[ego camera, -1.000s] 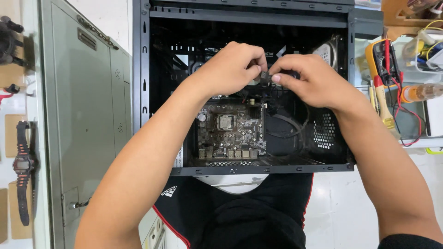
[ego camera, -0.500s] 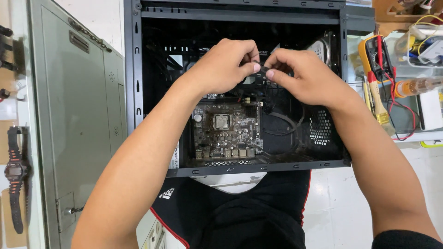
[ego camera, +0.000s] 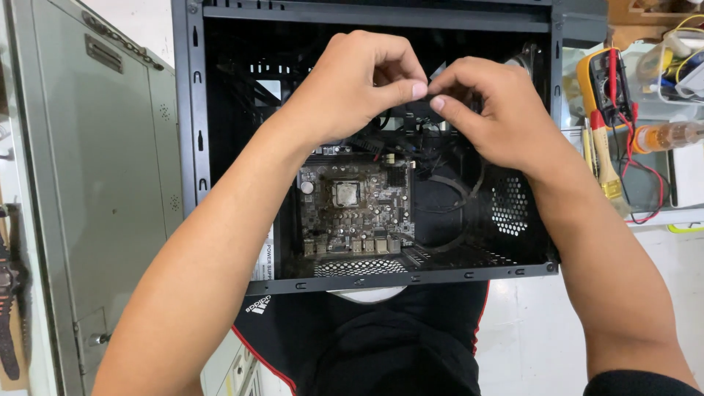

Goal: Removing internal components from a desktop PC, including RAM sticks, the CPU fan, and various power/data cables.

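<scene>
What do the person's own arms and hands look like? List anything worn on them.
The left hand and right hand are bare: no gloves, rings or watch show. Both forearms are uncovered right up to the wrists. Only at the bottom right corner does a black fabric sleeve edge appear on the right arm. No markings are visible.

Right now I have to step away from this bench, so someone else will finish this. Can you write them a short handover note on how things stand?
Left hand: above the open black computer case, thumb and forefinger pinching a small black part.
Right hand: fingertips on the same part from the other side; both hands grip it together.
Motherboard: seated in the case, processor socket bare, no cooler on it. Black cables lie loose beside it.
Multimeter, paintbrush and screwdriver sit to the right.
Done: board in. Left: the held part is not yet settled; what exactly it is cannot be told.
</scene>
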